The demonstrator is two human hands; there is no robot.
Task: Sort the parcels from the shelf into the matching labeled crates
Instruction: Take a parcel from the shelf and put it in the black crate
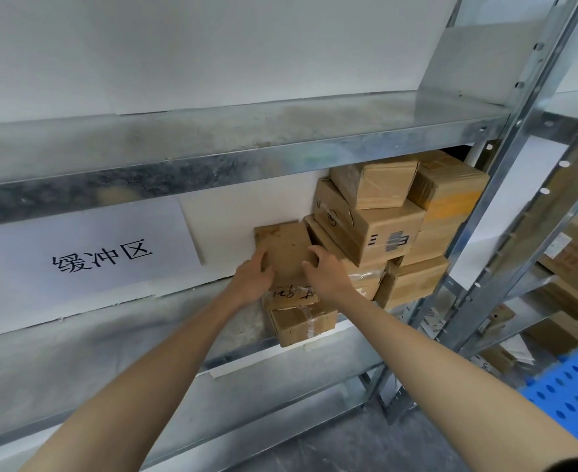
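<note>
We grip flat parcel on shelf, left hand and right hand curled round edges; stack right unsorted, crates unseen.

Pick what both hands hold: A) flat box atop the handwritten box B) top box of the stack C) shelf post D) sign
A: the left hand and right hand both have a grip on the flat box, which lies on the handwritten box.
</note>
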